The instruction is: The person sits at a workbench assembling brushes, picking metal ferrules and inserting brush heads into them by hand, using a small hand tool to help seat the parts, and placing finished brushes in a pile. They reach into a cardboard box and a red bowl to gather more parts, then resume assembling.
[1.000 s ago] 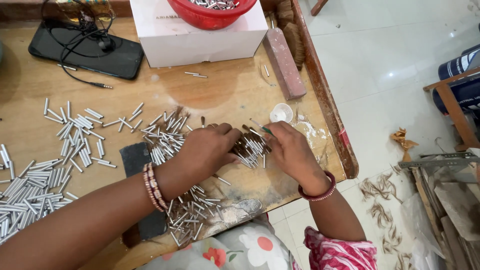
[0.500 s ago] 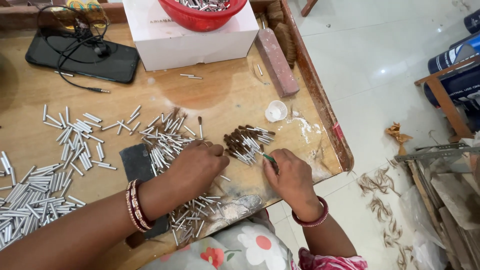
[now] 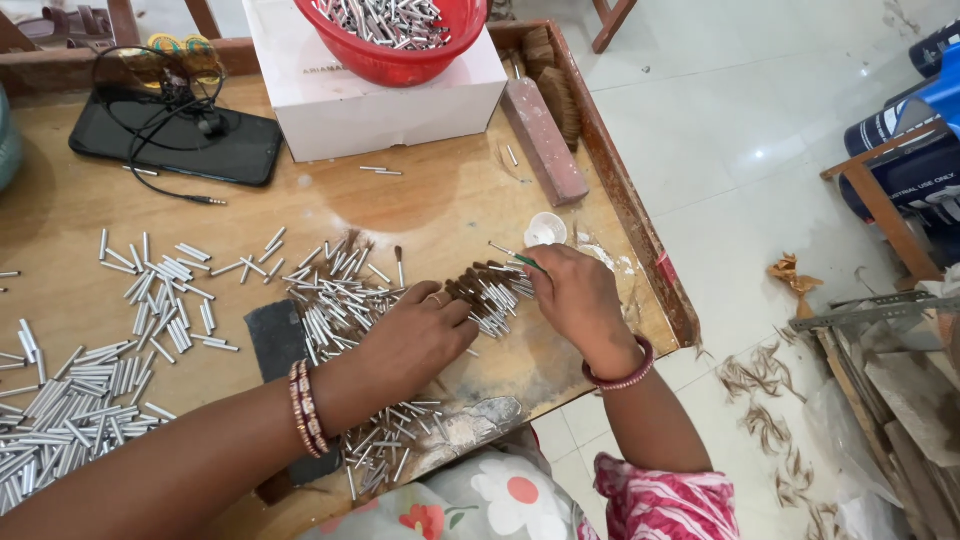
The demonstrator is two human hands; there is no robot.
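Note:
My left hand (image 3: 415,335) lies palm down on the wooden table (image 3: 440,215), its fingertips against a small pile of silver tubes with brown bristle tips (image 3: 490,290). My right hand (image 3: 575,295) rests at the pile's right side and pinches a thin green-handled stick (image 3: 512,256) that points up and left. Loose plain silver tubes (image 3: 330,290) are scattered left of the pile and under my left wrist. A small white cap (image 3: 546,229) sits just beyond the right hand.
A red basket of silver tubes (image 3: 395,30) stands on a white box (image 3: 380,105) at the back. A black phone with a cable (image 3: 175,140) lies far left. A pink block (image 3: 545,150) lies by the raised right rim (image 3: 630,200). More tubes (image 3: 60,430) heap at the near left.
Both hands have shifted slightly back and right along the pile. The right hand now holds the green-handled stick raised above the bristle-tipped tubes.

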